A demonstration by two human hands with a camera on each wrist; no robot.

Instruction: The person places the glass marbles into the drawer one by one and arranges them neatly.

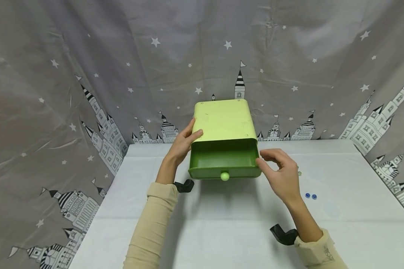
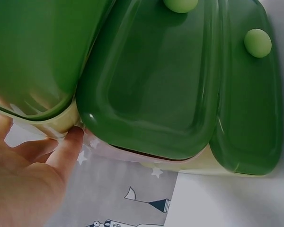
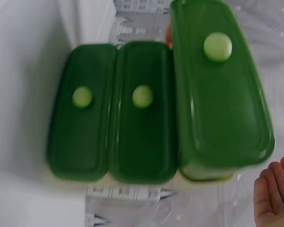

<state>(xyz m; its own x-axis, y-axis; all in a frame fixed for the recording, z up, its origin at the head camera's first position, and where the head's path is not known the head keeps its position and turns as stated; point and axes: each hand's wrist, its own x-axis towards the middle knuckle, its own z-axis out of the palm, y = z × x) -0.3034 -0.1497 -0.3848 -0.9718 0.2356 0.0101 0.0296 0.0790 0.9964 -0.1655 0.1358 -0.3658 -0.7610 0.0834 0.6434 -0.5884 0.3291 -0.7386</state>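
A small drawer cabinet (image 1: 223, 118) with a pale yellow-green top stands on the table. Its top drawer (image 1: 225, 172), green with a round light-green knob, is pulled out, and the inside shows. Two lower drawers, one of them a middle drawer (image 3: 143, 135), are closed in the wrist views; the cabinet hides them in the head view. My left hand (image 1: 180, 146) rests against the cabinet's left side, thumb over the top edge. At the right front corner of the top drawer is my right hand (image 1: 282, 175), fingers loosely bent, thumb tip by the drawer's side.
Two small blue discs (image 1: 311, 196) lie on the white table (image 1: 229, 239) to the right. A tiny yellow-green piece (image 1: 299, 173) is partly hidden behind my right hand. Behind the table hangs a grey curtain (image 1: 202, 48) printed with stars and castles.
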